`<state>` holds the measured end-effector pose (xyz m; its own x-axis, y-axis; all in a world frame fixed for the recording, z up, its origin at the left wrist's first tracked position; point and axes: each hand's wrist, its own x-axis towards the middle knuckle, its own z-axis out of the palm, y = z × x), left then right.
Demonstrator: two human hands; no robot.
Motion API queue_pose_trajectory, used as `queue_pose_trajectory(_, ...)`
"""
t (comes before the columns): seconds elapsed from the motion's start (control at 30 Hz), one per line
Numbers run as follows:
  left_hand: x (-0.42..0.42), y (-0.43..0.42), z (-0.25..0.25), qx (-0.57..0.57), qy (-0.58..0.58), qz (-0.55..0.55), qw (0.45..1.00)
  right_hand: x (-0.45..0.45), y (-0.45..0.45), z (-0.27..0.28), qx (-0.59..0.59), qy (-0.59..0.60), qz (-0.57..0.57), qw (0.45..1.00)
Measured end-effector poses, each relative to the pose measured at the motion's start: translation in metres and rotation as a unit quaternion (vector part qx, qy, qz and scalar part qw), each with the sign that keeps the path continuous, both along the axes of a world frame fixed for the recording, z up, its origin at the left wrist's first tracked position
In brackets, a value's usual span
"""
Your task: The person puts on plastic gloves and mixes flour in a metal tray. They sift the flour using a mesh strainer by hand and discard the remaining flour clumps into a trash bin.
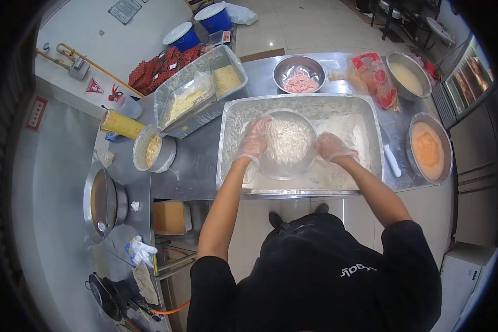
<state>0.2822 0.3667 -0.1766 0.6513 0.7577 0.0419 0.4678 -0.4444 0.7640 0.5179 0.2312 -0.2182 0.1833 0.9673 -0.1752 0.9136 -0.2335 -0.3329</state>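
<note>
A round sieve (285, 170) sits over the large metal tray (375, 138), filled with pale, flour-coated pieces (289, 141) that are blurred by motion. My left hand (255, 138), in a clear plastic glove, grips the sieve's left rim. On the opposite side my right hand (333, 146), gloved the same way, is closed on the right rim. White flour (348, 128) lies in the tray, heaped most thickly at its right. Whether the sieve touches the tray floor cannot be made out.
Behind the tray stands a bowl of pink shredded meat (300, 82). A knife (392, 159) and a bowl of orange mixture (428, 148) are at the right. Leftward are a grey bin (196, 110), a pot (161, 157) and a wok (98, 202).
</note>
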Motion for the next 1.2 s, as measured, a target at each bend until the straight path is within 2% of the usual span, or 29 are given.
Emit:
queue_pose_trajectory(0.13, 0.011, -0.007, -0.016, -0.057, -0.047, 0.051, 0.996, 0.013, 0.007, -0.013, 0.003, -0.004, -0.024, 1.000)
queue_pose_trajectory(0.2, 0.022, -0.012, -0.027, 0.025, 0.107, 0.071, 0.991, 0.003, 0.011, -0.031, 0.011, -0.001, -0.008, 1.000)
queue_pose_trajectory(0.23, 0.030, -0.014, -0.031, 0.066, 0.184, 0.078, 0.978, -0.004, 0.009, -0.014, 0.002, 0.039, -0.043, 0.998)
queue_pose_trajectory(0.3, 0.044, -0.043, 0.000, 0.053, 0.242, 0.102, 0.963, -0.025, 0.001, 0.039, -0.022, 0.116, -0.115, 0.986)
queue_pose_trajectory(0.33, 0.050, -0.059, 0.008, 0.045, 0.271, 0.115, 0.955, -0.030, 0.000, 0.037, -0.019, 0.122, -0.123, 0.985)
queue_pose_trajectory(0.37, 0.056, -0.060, -0.023, 0.060, 0.225, 0.113, 0.966, -0.033, 0.004, 0.033, -0.013, 0.128, -0.131, 0.983)
queue_pose_trajectory(0.4, 0.056, -0.059, -0.024, 0.036, 0.225, 0.075, 0.971, -0.035, 0.008, 0.026, -0.006, 0.137, -0.140, 0.981)
queue_pose_trajectory(0.47, 0.051, -0.062, -0.030, -0.021, 0.227, -0.010, 0.974, -0.028, 0.016, -0.025, -0.015, 0.119, -0.096, 0.988)
queue_pose_trajectory(0.5, 0.040, -0.045, -0.058, 0.051, 0.210, -0.051, 0.975, -0.021, 0.011, -0.044, -0.025, 0.110, -0.077, 0.991)
queue_pose_trajectory(0.53, 0.029, -0.041, -0.050, 0.157, 0.295, -0.030, 0.942, -0.025, -0.003, -0.009, -0.035, 0.137, -0.102, 0.985)
queue_pose_trajectory(0.57, 0.022, -0.033, -0.034, 0.160, 0.341, -0.007, 0.926, -0.036, -0.010, 0.039, -0.043, 0.163, -0.129, 0.977)
queue_pose_trajectory(0.6, 0.016, -0.007, -0.061, 0.187, 0.331, -0.002, 0.925, -0.037, -0.009, 0.049, -0.047, 0.167, -0.126, 0.977)
queue_pose_trajectory(0.63, 0.016, -0.012, -0.039, 0.233, 0.326, 0.041, 0.916, -0.036, -0.007, 0.052, -0.052, 0.173, -0.125, 0.975)
queue_pose_trajectory(0.67, 0.014, 0.000, -0.057, 0.333, 0.284, 0.062, 0.897, -0.034, -0.006, 0.056, -0.026, 0.182, -0.125, 0.975)
queue_pose_trajectory(0.7, 0.025, -0.007, -0.016, 0.239, 0.335, 0.051, 0.910, -0.029, -0.008, 0.058, 0.000, 0.191, -0.130, 0.973)
queue_pose_trajectory(0.73, 0.022, -0.002, -0.009, 0.260, 0.213, 0.023, 0.942, -0.024, -0.009, 0.063, 0.017, 0.183, -0.142, 0.973)
queue_pose_trajectory(0.8, 0.022, -0.024, 0.040, 0.167, 0.068, 0.029, 0.983, -0.008, -0.009, 0.073, 0.037, 0.172, -0.147, 0.973)
queue_pose_trajectory(0.87, 0.017, -0.022, 0.061, 0.102, 0.028, 0.008, 0.994, 0.004, -0.007, 0.080, 0.045, 0.177, -0.139, 0.973)
queue_pose_trajectory(1.0, 0.023, -0.031, 0.061, -0.004, -0.076, 0.017, 0.997, 0.008, -0.008, 0.074, 0.030, 0.111, -0.076, 0.990)
queue_pose_trajectory(1.07, 0.029, -0.044, 0.059, 0.029, -0.061, 0.026, 0.997, 0.021, -0.001, 0.043, 0.025, 0.109, -0.053, 0.992)
queue_pose_trajectory(1.17, 0.025, -0.049, 0.052, 0.044, -0.080, 0.029, 0.995, 0.016, -0.013, 0.053, 0.002, 0.176, -0.160, 0.971)
queue_pose_trajectory(1.2, 0.023, -0.048, 0.055, 0.044, -0.076, 0.035, 0.996, 0.011, -0.015, 0.054, -0.003, 0.145, -0.128, 0.981)
